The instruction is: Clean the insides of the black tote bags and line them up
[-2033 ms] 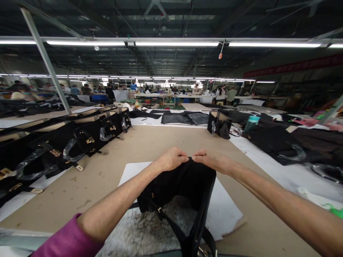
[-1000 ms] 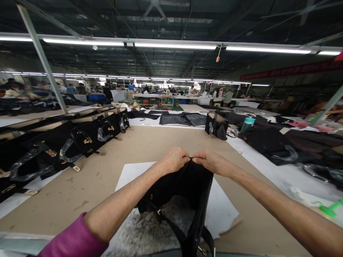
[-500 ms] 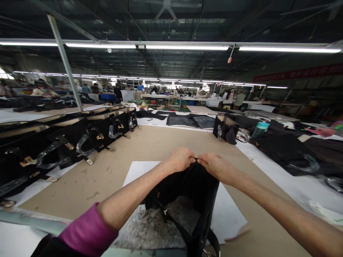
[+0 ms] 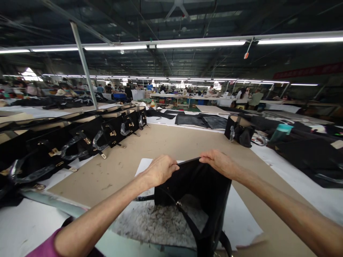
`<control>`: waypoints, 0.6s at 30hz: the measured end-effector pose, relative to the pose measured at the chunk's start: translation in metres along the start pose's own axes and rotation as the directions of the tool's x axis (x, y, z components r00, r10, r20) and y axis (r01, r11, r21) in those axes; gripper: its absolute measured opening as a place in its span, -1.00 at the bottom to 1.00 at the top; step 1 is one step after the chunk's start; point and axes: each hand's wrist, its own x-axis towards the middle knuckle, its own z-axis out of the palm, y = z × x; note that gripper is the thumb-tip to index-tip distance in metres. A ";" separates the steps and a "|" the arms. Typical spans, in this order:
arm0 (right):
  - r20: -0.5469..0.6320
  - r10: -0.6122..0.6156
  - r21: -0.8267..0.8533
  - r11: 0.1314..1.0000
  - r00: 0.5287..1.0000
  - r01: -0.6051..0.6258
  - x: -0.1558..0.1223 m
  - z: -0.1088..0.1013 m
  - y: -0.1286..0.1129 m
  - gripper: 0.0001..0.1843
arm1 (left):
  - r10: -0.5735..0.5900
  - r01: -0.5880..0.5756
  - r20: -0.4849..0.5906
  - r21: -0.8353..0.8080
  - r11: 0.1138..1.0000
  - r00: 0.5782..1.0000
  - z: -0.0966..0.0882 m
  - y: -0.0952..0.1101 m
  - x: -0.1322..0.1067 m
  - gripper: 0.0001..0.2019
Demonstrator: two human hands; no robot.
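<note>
A black bag [image 4: 203,189] stands in front of me on a white sheet [image 4: 241,221] laid over the tan table [image 4: 171,142]. My left hand [image 4: 159,169] is closed on the far top edge of the bag, at its left end. My right hand [image 4: 218,162] pinches the same edge further right. The edge runs taut between the two hands. A black strap [image 4: 187,221] with a small metal fitting hangs down the near side of the bag. A worn, stained patch of the sheet [image 4: 152,225] lies under the bag.
A row of black handbags [image 4: 80,139] with gold hardware and plastic-wrapped handles lines the table's left side. A small black bag [image 4: 238,132], a teal cup [image 4: 278,132] and dark fabric pieces [image 4: 200,120] lie further back and right. People work at distant tables.
My hands, pinched close together on the bag's top edge, have drawn apart along it, the left one moving leftward. The view has swung left.
</note>
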 end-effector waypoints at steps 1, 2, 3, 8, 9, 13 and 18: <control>0.002 0.004 -0.001 1.000 1.000 -0.004 0.001 0.001 0.001 -0.72 | -0.020 0.020 -0.025 -0.009 1.000 0.999 -0.002 -0.007 -0.010 -0.69; 0.007 0.010 -0.004 1.000 1.000 -0.010 0.001 0.002 0.003 -0.72 | -0.040 0.039 -0.047 -0.022 0.999 0.998 -0.003 -0.014 -0.019 -0.68; 0.013 0.015 -0.003 1.000 1.000 -0.015 0.002 0.003 0.003 -0.72 | -0.057 0.054 -0.067 -0.042 0.998 0.996 -0.004 -0.020 -0.027 -0.67; 0.015 0.073 0.037 0.997 0.997 -0.074 0.006 0.007 0.003 -0.70 | -0.105 0.083 -0.132 -0.166 0.983 0.986 -0.002 -0.034 -0.050 -0.69; 0.007 0.081 0.044 0.996 0.997 -0.082 0.006 0.009 0.003 -0.70 | -0.113 0.087 -0.144 -0.179 0.980 0.983 -0.001 -0.035 -0.052 -0.69; -0.014 0.074 0.073 0.995 0.997 -0.073 0.006 0.012 0.005 -0.71 | -0.124 0.086 -0.196 -0.192 0.978 0.973 0.006 -0.035 -0.054 -0.69; 0.010 0.162 0.082 0.983 0.987 -0.163 -0.009 0.007 0.017 -0.70 | -0.077 0.027 -0.237 -0.206 0.978 0.968 0.011 -0.039 -0.059 -0.67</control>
